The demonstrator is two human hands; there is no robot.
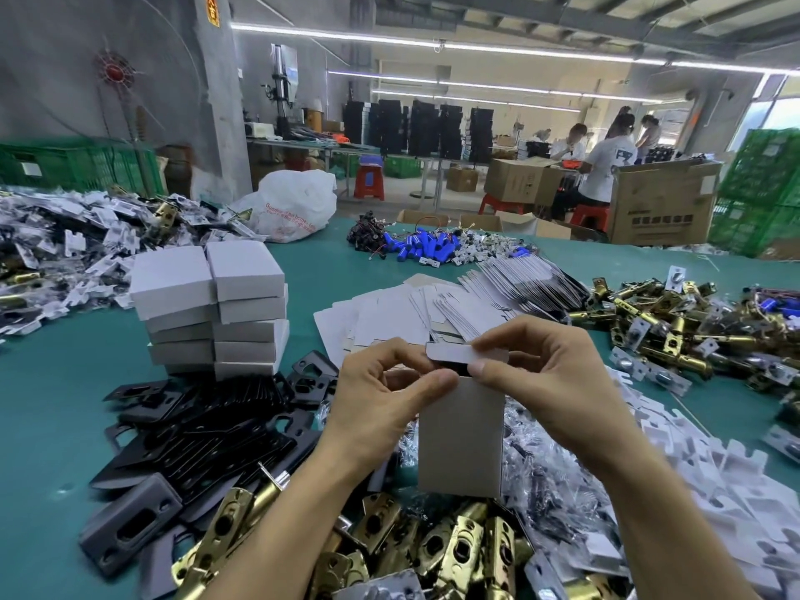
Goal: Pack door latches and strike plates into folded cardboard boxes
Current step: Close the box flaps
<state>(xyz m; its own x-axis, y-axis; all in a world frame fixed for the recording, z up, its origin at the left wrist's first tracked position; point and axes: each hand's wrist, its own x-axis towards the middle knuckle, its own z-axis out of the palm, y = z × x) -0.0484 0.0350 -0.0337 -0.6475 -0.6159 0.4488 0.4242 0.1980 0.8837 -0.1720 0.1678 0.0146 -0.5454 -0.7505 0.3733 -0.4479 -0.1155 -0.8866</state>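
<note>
Head view: box flap [450, 352] pinched between fingers [434, 380].

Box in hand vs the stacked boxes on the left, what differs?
The held box is upright, top flap open; the stacked boxes lie flat and closed. The held box is pinched by the left hand and right hand; the stacked boxes rest on the table, untouched. Both are plain whitish cardboard.

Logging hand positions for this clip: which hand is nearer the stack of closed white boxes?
Left. The left hand holds the open box just right of the stack; the right hand, pinching that box's flap, is farther right, on the box's other side.
</note>
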